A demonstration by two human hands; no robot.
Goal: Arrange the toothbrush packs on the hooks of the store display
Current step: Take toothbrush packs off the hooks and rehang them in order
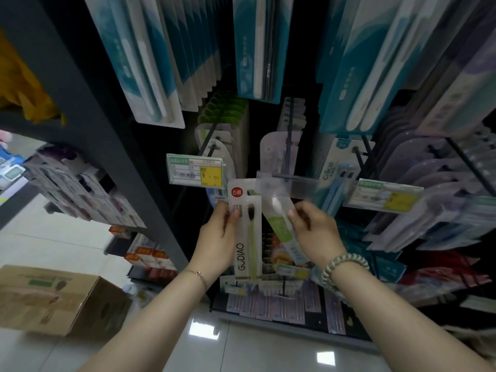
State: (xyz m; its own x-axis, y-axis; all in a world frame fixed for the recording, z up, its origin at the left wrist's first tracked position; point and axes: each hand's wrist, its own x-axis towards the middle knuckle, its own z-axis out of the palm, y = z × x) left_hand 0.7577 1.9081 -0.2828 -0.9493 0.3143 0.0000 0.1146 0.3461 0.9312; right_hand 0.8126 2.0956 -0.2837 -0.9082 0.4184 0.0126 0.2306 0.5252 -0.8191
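Left hand (218,238) clamped on upright GUDIAO toothbrush pack (247,232), right hand (316,232) at three o'clock pinching tilted green pack (281,224), clear hook tag (284,185) at twelve, cardboard box (59,299) at eight, open floor (255,350) below.

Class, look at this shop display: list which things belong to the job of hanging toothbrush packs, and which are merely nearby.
Part of the job:
- left hand holding the GUDIAO pack
- right hand holding the green pack
- empty hook

Merely nearby:
- cardboard box on the floor
- price tag
- yellow cloth
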